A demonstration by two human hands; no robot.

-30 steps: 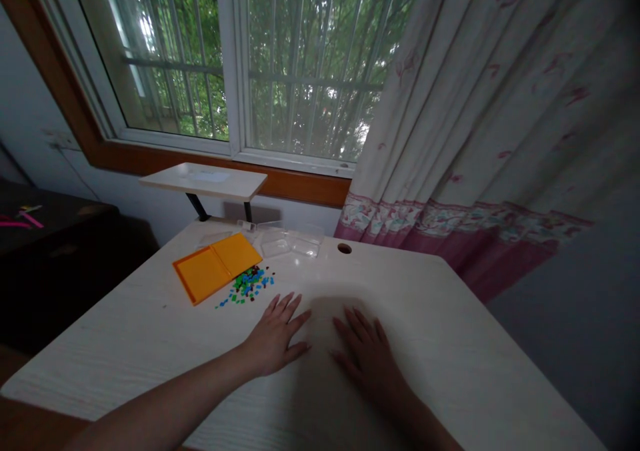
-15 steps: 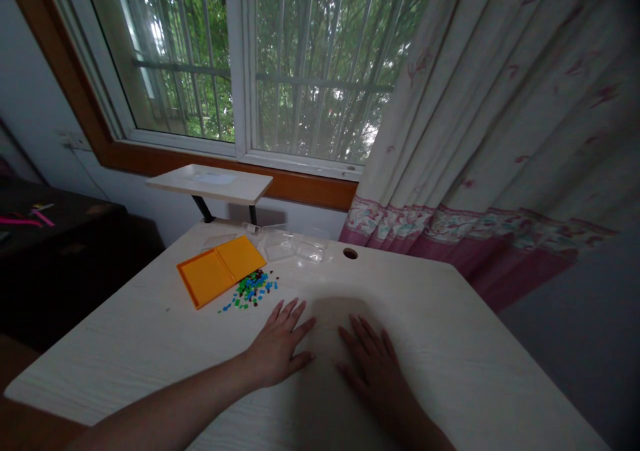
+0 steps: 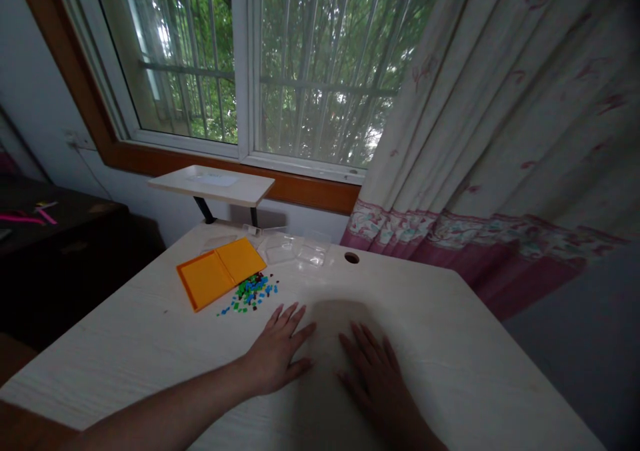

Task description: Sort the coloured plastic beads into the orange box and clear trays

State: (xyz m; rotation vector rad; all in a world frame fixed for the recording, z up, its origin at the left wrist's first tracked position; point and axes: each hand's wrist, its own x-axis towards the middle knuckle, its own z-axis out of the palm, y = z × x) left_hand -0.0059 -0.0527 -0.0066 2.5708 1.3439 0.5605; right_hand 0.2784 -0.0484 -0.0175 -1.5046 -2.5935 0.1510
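Note:
My left hand (image 3: 279, 351) lies palm down on the pale tabletop (image 3: 165, 364), fingers spread and holding nothing. To its right, in shadow, my right hand (image 3: 373, 374) also rests flat with its fingers apart. Just beyond my left fingertips is a loose heap of small green, blue and dark brown pieces (image 3: 251, 292). An opened orange plastic case (image 3: 205, 281) lies behind and left of that heap, its near right edge by the pieces. Neither hand touches the case or the pieces.
Clear plastic boxes (image 3: 311, 252) stand at the back of the table, left of a round cable hole (image 3: 352, 257). A small raised shelf (image 3: 250, 189) is at the back left. A floral curtain (image 3: 430, 217) hangs behind the right side. A dark cabinet (image 3: 65, 237) stands at far left.
The view has shifted very slightly. Both hands stay flat on the table, and the case and pieces have not moved.

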